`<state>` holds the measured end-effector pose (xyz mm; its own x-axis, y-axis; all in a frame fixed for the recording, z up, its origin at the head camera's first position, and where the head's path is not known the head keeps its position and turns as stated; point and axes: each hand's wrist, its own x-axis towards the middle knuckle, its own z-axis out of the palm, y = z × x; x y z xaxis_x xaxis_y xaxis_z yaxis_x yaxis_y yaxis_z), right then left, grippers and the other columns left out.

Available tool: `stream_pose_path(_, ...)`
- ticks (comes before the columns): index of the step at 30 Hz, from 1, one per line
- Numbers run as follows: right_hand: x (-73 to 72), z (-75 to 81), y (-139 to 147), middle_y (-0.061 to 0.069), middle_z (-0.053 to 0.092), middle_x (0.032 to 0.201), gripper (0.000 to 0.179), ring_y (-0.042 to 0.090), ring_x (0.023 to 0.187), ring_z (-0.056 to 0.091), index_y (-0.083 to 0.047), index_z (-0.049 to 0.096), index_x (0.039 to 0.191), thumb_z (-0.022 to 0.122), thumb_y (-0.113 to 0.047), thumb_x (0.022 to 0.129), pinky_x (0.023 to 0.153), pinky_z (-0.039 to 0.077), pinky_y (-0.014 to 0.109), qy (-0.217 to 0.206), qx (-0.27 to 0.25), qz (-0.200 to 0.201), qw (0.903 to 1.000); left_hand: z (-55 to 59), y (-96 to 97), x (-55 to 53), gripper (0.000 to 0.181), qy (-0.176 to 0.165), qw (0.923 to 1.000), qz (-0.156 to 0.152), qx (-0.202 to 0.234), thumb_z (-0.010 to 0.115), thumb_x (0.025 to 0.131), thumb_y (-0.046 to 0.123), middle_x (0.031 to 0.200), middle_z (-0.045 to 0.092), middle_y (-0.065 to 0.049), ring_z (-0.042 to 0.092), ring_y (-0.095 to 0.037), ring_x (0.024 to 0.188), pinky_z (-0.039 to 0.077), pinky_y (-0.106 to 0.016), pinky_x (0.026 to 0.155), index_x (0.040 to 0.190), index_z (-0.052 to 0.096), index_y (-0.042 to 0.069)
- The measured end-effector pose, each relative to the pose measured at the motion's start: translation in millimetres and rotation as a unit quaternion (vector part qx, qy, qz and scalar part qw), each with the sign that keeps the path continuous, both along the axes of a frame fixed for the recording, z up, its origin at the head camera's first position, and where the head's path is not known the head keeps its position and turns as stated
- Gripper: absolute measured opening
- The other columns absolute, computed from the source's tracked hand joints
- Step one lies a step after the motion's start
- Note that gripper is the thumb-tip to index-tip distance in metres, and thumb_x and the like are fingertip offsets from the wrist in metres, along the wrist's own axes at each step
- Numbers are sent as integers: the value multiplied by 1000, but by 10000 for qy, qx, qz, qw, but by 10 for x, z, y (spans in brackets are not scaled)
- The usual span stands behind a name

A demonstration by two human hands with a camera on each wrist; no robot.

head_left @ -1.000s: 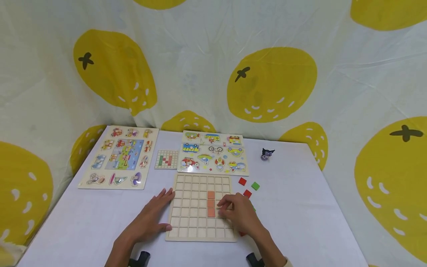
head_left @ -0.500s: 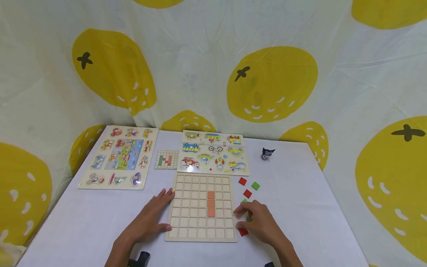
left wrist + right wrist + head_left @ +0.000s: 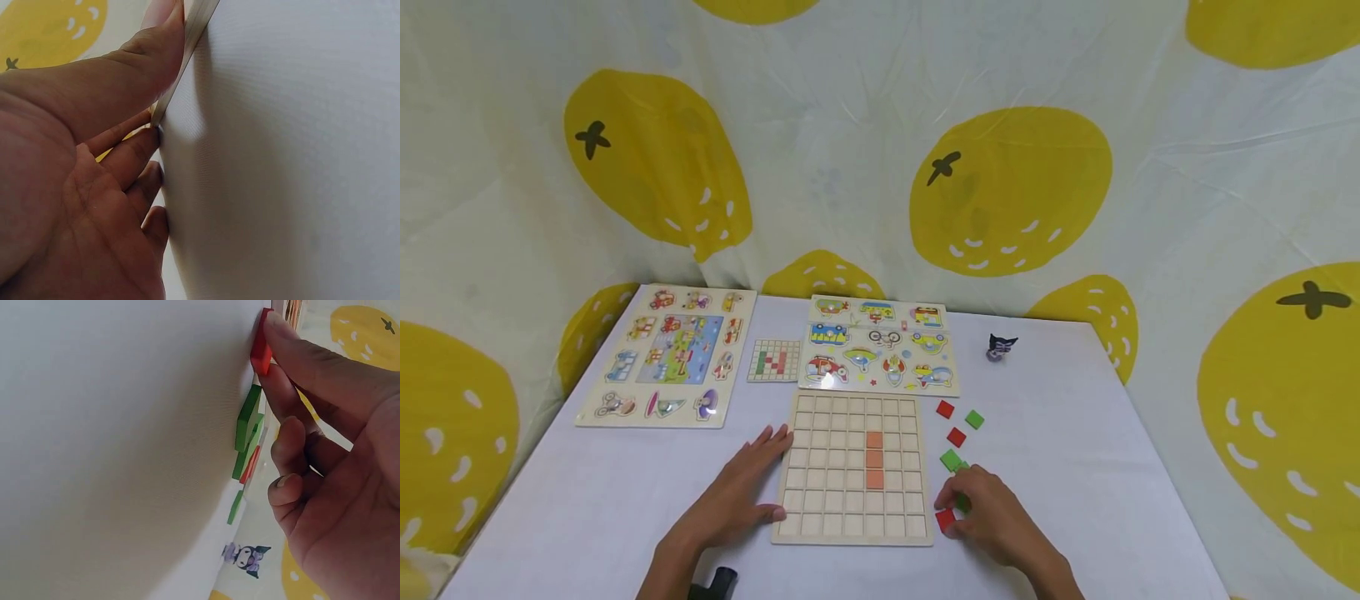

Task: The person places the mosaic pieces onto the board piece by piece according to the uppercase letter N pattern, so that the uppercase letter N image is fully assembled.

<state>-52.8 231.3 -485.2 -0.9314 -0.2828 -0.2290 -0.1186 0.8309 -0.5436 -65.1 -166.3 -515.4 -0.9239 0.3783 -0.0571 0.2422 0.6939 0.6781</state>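
A wooden grid board (image 3: 833,501) lies flat on the white-covered table, with orange-red square tiles (image 3: 875,459) in a vertical row of its cells. My left hand (image 3: 737,483) rests against the board's left edge, its fingers spread and the thumb near the front; the left wrist view has thumb and fingertips touching that edge. Beyond the board's right edge, my right hand (image 3: 992,512) pinches a red square tile (image 3: 261,342) between thumb and index finger, low over the cloth. Green tiles (image 3: 951,460) lie right beside these fingers, one partly hidden under the hand.
More tiles lie farther back: a red tile (image 3: 945,409), another red tile (image 3: 957,437) and a green tile (image 3: 974,419). Behind the board are a vehicle puzzle (image 3: 880,358) and a small pattern card (image 3: 773,360). A larger puzzle (image 3: 606,383) lies left, a small figurine (image 3: 1000,347) back right.
My right hand has moved from over the board, out past its right edge and toward me, to the nearest red tile, which it now pinches. The left hand has stayed in place.
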Motion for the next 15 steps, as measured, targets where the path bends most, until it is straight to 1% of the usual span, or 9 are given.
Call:
stream_pose_path(3, 6, 13, 2, -14, 61, 82, 29, 9, 85, 52, -29, 75, 86, 96, -13, 72, 71, 47, 22, 106, 62, 57, 9999, -3, -2, 1, 108, 75, 10000, -21, -38, 94, 74, 25, 175, 33, -8, 22, -37, 165, 15, -55, 133, 165, 39, 9)
stream_pose_path(5, 6, 28, 5, -15, 60, 78, 28, 9, 83, 52, -29, 75, 83, 96, -14, 73, 69, 46, 21, 169, 72, 25, 9998, -3, -4, 2, 108, 85, 10000, -17, -31, 94, 73, 25, 175, 33, -8, 22, -37, 165, 15, -56, 133, 165, 39, 9)
stream_pose_path(9, -3, 49, -8, -17, 57, 70, 28, 8, 77, 51, -30, 71, 78, 95, -14, 75, 65, 43, 19, 460, 58, -223, 9987, -6, -7, 1, 108, 52, 10000, -12, -23, 94, 74, 26, 175, 33, -7, 22, -36, 165, 14, -55, 134, 165, 39, 9)
stream_pose_path(11, -14, 47, -34, -19, 55, 69, 29, 8, 76, 51, -30, 71, 78, 94, -13, 77, 65, 43, 19, 633, -9, -427, 9971, -8, -9, 0, 108, 28, 10000, -1, -10, 94, 74, 27, 175, 32, -7, 21, -36, 165, 13, -50, 135, 165, 39, 10)
stream_pose_path(12, -20, 41, -53, -19, 55, 68, 29, 7, 76, 51, -30, 71, 79, 94, -13, 77, 65, 43, 18, 698, -60, -554, 9960, -11, -12, 0, 108, 27, 10000, -3, -3, 93, 74, 28, 175, 32, -7, 21, -36, 165, 11, -45, 136, 165, 38, 10)
stream_pose_path(14, -26, 29, -102, -18, 54, 68, 28, 7, 76, 51, -30, 71, 82, 94, -13, 78, 66, 44, 18, 793, -219, -777, 9936, -11, -14, 1, 108, -3, 10000, 4, 40, 93, 74, 28, 175, 32, -7, 21, -36, 165, 5, -31, 137, 165, 38, 11)
stream_pose_path(15, -28, 20, -129, -18, 55, 67, 28, 8, 76, 52, -31, 71, 83, 93, -13, 78, 67, 44, 18, 813, -298, -869, 9925, -9, -13, 3, 107, -17, 10000, 14, 58, 93, 74, 28, 175, 32, -7, 21, -36, 165, 4, -29, 137, 165, 38, 11)
